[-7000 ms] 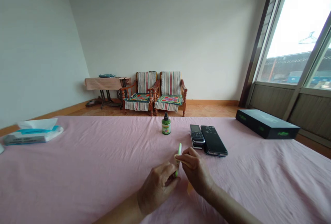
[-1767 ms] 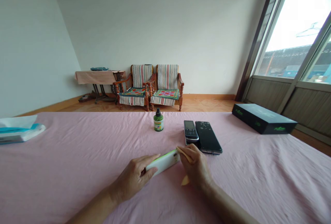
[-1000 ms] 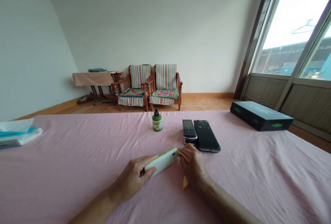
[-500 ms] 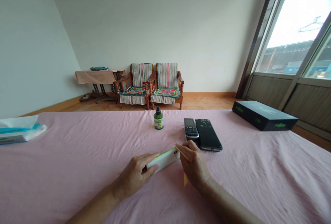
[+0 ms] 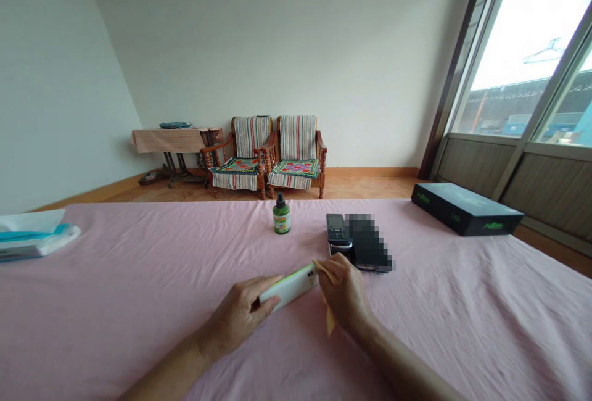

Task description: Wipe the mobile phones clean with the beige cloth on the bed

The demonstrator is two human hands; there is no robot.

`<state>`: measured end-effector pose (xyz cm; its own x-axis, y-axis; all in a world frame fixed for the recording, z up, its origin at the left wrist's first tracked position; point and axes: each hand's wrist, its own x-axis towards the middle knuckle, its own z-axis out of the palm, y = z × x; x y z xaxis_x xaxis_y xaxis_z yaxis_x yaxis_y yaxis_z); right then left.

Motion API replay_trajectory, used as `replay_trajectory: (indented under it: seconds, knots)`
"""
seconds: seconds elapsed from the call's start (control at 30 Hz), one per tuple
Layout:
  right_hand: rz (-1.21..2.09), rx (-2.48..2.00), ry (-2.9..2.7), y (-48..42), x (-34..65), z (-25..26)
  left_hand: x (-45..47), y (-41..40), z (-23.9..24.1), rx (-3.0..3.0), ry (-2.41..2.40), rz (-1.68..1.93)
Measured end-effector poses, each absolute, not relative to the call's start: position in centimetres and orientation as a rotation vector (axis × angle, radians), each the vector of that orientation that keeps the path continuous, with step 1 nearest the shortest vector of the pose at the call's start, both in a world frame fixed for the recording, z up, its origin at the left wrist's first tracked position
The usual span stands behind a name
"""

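Observation:
My left hand (image 5: 240,318) grips a white phone with a green edge (image 5: 290,287) by its near end, holding it just above the pink tablecloth (image 5: 139,290). My right hand (image 5: 345,293) is closed on a small yellow cloth (image 5: 329,318) and presses it against the phone's far end. Just beyond my right hand lie a small black keypad phone (image 5: 337,232) and a larger dark phone (image 5: 369,244), side by side. A small green bottle with a black cap (image 5: 281,216) stands farther back.
A flat black box (image 5: 465,208) lies at the table's right far edge. A tissue pack (image 5: 32,234) sits at the far left. Two striped wooden chairs (image 5: 272,157) and a side table (image 5: 173,142) stand by the back wall. Large windows (image 5: 531,68) fill the right.
Seven seconds ago the phone stood on edge between both hands; now it lies flatter in my left hand. Over the last second the right hand shifts the cloth slightly at the phone's far end.

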<state>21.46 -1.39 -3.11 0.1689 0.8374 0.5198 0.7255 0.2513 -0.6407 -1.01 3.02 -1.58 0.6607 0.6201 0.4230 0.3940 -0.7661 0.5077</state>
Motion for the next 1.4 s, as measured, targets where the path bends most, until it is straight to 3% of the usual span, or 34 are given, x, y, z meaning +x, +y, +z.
replay_trajectory:
  seconds: [0.87,1.4]
  knots:
    - [0.08,-1.368,-1.71,-2.0,20.9,-1.9,-0.9,2.7,-1.0,2.466,0.803,0.816]
    - [0.434,-1.549,-1.537,-1.2,22.0,-3.1,-0.5,2.9,-0.9,2.302,0.877,0.806]
